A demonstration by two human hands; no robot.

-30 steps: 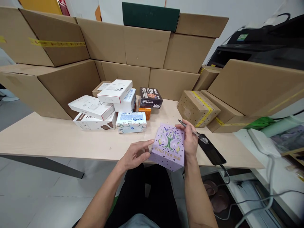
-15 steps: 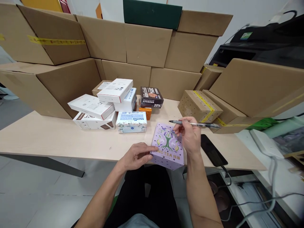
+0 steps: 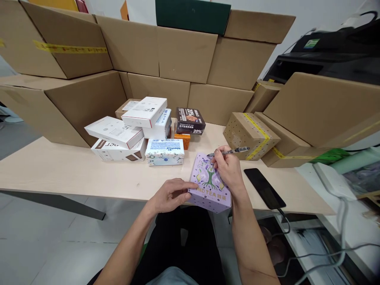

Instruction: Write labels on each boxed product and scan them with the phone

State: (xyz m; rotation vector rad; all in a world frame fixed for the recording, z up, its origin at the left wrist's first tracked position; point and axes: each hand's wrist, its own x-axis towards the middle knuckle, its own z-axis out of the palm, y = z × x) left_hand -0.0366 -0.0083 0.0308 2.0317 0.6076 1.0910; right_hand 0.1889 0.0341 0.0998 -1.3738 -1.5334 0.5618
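Note:
A lilac tea box with a green tree print lies at the table's front edge, its near side jutting slightly past it. My left hand grips its near left corner, index finger on the lid and thumb against the front face. In the fingers of my right hand is a pen, slanted over the far part of the lid, its tip pointing left. Whether the tip touches the lid I cannot tell. A black phone with a cable lies right of my right wrist.
Behind the tea box are a Manhua tissue pack, a small orange box and a dark cookie box. White boxes are stacked to the left. Cardboard boxes wall the back; a taped, dotted carton stands right.
My right hand has moved left and slightly down with the pen, whose tip now sits further over the lid. My left hand and the tea box look almost unmoved.

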